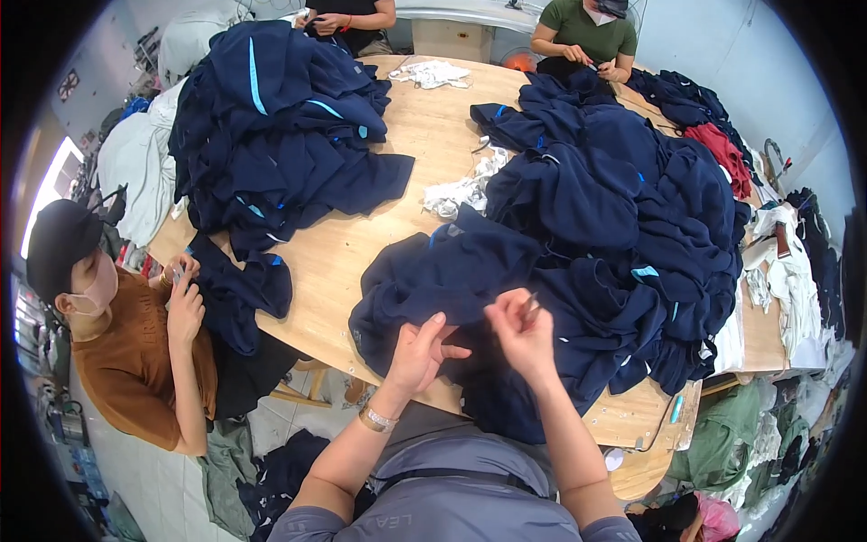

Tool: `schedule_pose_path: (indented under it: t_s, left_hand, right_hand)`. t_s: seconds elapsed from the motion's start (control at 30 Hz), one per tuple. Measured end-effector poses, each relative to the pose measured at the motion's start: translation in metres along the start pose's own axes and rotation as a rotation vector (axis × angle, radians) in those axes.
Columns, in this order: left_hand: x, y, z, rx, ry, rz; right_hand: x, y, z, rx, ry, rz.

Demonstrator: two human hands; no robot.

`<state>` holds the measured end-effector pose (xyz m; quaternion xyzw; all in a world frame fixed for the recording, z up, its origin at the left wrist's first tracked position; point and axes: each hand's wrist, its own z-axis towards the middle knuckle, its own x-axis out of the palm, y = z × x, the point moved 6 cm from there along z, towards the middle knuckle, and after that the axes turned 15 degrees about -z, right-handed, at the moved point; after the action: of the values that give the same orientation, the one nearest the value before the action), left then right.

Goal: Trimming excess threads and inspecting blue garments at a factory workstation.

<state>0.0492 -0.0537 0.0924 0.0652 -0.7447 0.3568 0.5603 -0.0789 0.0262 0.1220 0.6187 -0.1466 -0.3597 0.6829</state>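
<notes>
- We work at a long wooden worktop (433, 154) heaped with clothing
- A big heap of navy garments (632, 208) sits to our right, another navy pile (280, 126) lies across on the left
- The navy garment (452, 271) we handle lies at the near edge, just in front of us
- Our left hand (417, 350) presses and pinches its cloth, fingers closed on a fold
- Our right hand (522, 332) holds a small metal tool, likely thread snips (529, 305), fingers narrow around it
- We judge the step to be trimming loose threads; the next move calls for holding the cloth taut and bringing the tool to the seam
- White scraps (461, 191) lie mid-worktop
</notes>
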Motion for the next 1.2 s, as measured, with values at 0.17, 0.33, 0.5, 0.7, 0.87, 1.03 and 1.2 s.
schedule_pose_path:
  t_s: [0.17,0.33,0.5,0.7,0.87,1.03,1.2]
  left_hand:
    - [-0.012,-0.001,-0.001,-0.024,0.001,-0.075]
    - [-0.023,0.003,-0.001,-0.011,0.101,0.042]
    - [-0.013,0.001,-0.008,-0.033,-0.005,0.04]
    - [-0.017,0.004,-0.009,-0.039,-0.028,-0.192]
    - [-0.026,0.012,-0.009,-0.069,-0.03,-0.258]
    - [-0.023,0.014,-0.01,0.019,0.035,-0.021]
    - [-0.022,0.014,-0.009,0.095,-0.097,-0.064]
  right_hand:
    - [-0.012,-0.013,0.002,0.018,-0.173,0.039]
    - [0.019,0.038,-0.011,-0.246,0.028,-0.271]
    - [0.022,0.009,-0.007,-0.085,0.1,-0.208]
    - [-0.001,-0.021,-0.007,0.123,-0.05,0.018]
    - [0.011,0.018,-0.006,-0.147,0.034,-0.227]
    - [0.026,0.017,-0.012,-0.259,0.056,-0.41]
    - [0.011,-0.005,-0.009,-0.011,0.005,-0.289]
